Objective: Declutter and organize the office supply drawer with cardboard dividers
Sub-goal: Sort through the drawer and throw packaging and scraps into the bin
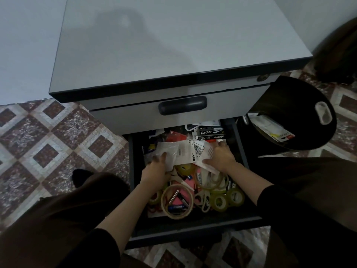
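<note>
As both hands reach into the open drawer [193, 230], the left hand [155, 169] pinches a clear pouch [167, 149], fingers curled on top and the pouch's near corner lapping over the thumb side. The right hand [222, 157] lies over a printed packet [199, 151], thumb stretched along its near edge and fingertips bent at its far side; whether it grips or only presses I cannot tell. Pouch and packet overlap between the hands. Just below the left wrist lies a big masking tape ring [178, 216] with batteries [174, 207] inside it. Under the right forearm sit yellowish tape rolls [234, 196]. Beyond the right fingertips lie stapler boxes [211, 133] at the drawer's back. Farther right stands a black bag [301, 105]. Above the hands is the cabinet's shut upper drawer handle [182, 107].
</note>
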{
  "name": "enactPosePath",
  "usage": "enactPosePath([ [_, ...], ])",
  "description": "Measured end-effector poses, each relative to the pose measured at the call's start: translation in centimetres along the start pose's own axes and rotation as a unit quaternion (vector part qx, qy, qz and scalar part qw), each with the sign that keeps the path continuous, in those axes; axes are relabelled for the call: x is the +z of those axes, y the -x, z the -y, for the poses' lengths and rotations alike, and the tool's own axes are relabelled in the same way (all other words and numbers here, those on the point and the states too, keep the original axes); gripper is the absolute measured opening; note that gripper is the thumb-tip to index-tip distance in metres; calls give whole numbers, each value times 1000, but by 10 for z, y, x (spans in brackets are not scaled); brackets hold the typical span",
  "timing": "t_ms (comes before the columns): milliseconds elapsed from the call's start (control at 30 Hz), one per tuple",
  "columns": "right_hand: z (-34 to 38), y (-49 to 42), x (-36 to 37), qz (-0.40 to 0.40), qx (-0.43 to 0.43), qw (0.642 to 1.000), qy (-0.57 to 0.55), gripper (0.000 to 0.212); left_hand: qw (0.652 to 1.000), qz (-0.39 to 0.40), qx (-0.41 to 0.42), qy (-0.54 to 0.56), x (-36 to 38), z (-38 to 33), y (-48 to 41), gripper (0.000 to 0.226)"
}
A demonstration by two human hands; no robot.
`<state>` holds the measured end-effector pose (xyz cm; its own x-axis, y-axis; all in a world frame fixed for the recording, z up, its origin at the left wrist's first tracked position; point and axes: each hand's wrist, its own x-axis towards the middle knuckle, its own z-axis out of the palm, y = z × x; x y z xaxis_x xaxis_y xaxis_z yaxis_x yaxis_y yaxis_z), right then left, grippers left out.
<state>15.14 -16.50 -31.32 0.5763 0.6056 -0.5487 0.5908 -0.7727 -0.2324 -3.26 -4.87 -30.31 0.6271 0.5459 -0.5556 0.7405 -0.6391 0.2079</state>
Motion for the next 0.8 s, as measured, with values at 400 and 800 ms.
enactPosePath([
  [400,0,11,-9,38,79,951,-296,21,986,23,89,-138,-8,-15,31,52],
  [800,-7,14,-3,55,117,892,-434,40,978,-7,159,-137,5,-14,55,77],
])
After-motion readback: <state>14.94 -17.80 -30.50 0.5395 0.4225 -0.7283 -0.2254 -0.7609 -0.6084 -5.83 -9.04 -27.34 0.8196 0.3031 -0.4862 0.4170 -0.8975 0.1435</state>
